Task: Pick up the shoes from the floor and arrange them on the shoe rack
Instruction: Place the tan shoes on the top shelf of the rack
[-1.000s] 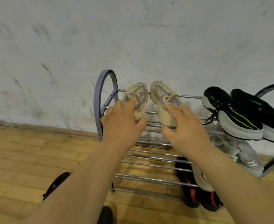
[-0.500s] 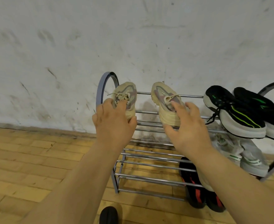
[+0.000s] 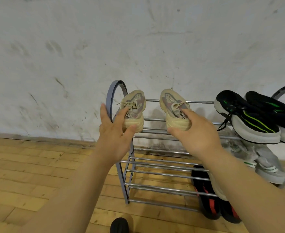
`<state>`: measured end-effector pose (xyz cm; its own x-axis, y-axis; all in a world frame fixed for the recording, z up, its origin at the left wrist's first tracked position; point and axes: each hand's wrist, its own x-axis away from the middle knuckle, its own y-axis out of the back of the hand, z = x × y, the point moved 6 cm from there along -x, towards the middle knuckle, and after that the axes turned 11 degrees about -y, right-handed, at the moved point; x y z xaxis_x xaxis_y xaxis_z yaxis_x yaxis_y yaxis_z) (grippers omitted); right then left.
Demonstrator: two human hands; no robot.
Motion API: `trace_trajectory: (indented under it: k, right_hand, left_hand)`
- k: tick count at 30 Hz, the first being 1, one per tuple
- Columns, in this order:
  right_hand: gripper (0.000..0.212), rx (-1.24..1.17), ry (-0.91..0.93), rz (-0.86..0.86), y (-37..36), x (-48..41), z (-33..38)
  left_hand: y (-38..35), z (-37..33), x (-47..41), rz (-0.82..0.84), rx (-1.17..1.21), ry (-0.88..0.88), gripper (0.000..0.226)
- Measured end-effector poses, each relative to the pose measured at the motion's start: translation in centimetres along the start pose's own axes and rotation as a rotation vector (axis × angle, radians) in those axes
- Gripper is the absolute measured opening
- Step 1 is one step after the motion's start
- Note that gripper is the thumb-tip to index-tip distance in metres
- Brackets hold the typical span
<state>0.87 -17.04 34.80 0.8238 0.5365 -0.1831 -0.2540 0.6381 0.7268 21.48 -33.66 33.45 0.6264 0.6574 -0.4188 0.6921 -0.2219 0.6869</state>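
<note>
Two beige sneakers rest on the top tier of a grey metal shoe rack (image 3: pixel 163 166), toes toward the wall. My left hand (image 3: pixel 114 137) holds the heel of the left beige sneaker (image 3: pixel 135 105) between finger and thumb, close to the rack's left arch. My right hand (image 3: pixel 197 137) grips the heel of the right beige sneaker (image 3: pixel 172 106), with one finger in its opening and the thumb under the sole. A gap of bare bars separates the two sneakers.
Black-and-green sneakers (image 3: pixel 249 118) fill the top tier's right side. Grey-white sneakers (image 3: pixel 267 165) sit on the middle tier, black-and-red shoes (image 3: pixel 207 190) at the bottom right. A black shoe toe (image 3: pixel 119 224) shows on the wooden floor near me. A white wall stands behind the rack.
The left beige sneaker has slid left toward the rack's arch with my left hand, opening a gap between the pair. The right sneaker stays about where it was.
</note>
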Motion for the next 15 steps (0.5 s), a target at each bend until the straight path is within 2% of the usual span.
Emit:
trace_trajectory:
  k: [6, 15]
  right_hand:
    - [0.096, 0.053, -0.007, 0.017, -1.7, 1.9, 2.9]
    - [0.079, 0.087, 0.062, 0.153, -3.1, 2.7, 4.7]
  left_hand:
    - [0.5, 1.3, 0.4, 0.031, 0.158, 0.043, 0.061]
    - [1.4, 1.6, 0.2, -0.011, 0.126, 0.003, 0.064]
